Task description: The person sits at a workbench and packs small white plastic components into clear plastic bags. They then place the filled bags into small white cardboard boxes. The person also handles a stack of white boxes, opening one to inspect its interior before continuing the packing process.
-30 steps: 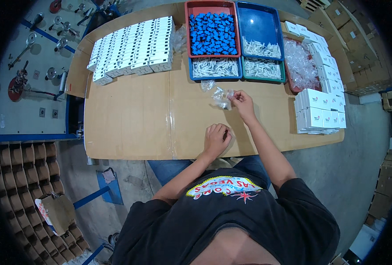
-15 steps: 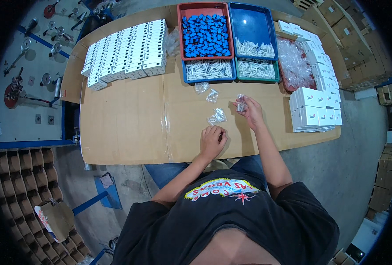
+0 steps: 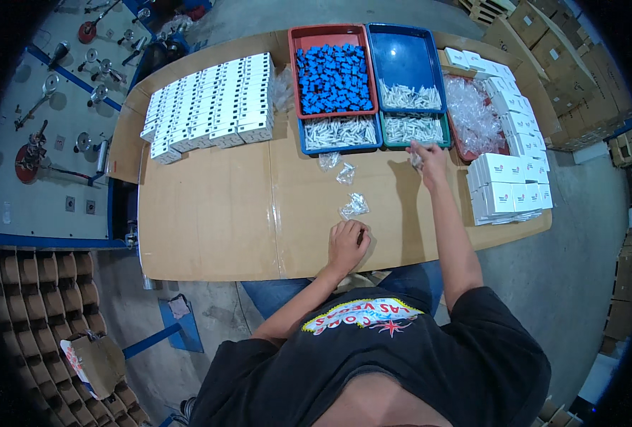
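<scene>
My right hand [image 3: 432,165] is closed on a small clear plastic bag [image 3: 416,161], held just in front of the green tray [image 3: 440,144] of small white parts. What is inside that bag is too small to tell. Curled fingers of my left hand [image 3: 348,248] rest on the cardboard; whatever they hold, if anything, is hidden. Just beyond them lies a clump of small clear bags [image 3: 355,206]. Farther off are another small clear bag [image 3: 346,173] and one [image 3: 328,161] against the lower blue tray [image 3: 341,150].
Behind stand a red tray [image 3: 328,114] of blue parts and a blue tray [image 3: 405,43] partly filled with white pieces. White boxes [image 3: 212,99] fill the far left; more white boxes [image 3: 501,192] stand right, beside a red tray of clear bags [image 3: 472,114]. Cardboard [image 3: 209,220] covers the table.
My right hand has moved away from me and slightly right with the small clear bag, up to the green tray. My left hand stays nearly in place. The view has tilted slightly.
</scene>
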`<state>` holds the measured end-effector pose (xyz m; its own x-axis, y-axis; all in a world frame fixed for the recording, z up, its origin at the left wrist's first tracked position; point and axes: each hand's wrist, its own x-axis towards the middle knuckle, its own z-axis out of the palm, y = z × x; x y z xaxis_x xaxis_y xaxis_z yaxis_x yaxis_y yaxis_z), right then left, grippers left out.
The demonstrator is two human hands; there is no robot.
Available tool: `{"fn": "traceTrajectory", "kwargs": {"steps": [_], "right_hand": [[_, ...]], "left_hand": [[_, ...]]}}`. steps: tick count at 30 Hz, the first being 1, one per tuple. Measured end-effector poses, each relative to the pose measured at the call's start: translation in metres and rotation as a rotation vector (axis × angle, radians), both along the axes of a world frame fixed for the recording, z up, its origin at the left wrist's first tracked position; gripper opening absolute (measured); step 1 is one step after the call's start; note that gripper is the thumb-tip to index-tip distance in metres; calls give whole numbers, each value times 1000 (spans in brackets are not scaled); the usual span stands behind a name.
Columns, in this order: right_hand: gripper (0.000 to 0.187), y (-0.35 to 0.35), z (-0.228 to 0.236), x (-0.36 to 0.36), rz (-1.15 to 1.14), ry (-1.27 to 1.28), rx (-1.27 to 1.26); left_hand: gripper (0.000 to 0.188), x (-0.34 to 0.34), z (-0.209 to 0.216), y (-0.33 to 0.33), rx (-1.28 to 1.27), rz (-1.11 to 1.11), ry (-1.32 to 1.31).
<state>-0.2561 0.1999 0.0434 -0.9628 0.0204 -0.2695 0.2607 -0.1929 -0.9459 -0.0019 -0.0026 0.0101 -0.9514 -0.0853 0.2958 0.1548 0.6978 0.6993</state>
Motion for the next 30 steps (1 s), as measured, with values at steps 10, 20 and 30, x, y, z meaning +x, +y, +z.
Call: {"fn": "traceTrajectory", "kwargs": {"steps": [10,20,30], "right_hand": [[29,7,57,-196,332,-214,522],[22,-34,134,-231,543,216,1370],[26,-12,98,-245,428,454,1343]], "left_hand": [[13,-1,-2,1,-24,-18,4],[13,1,-5,0,-51,-11,-19],[13,1,-4,0,-45,-3,-4]]}}
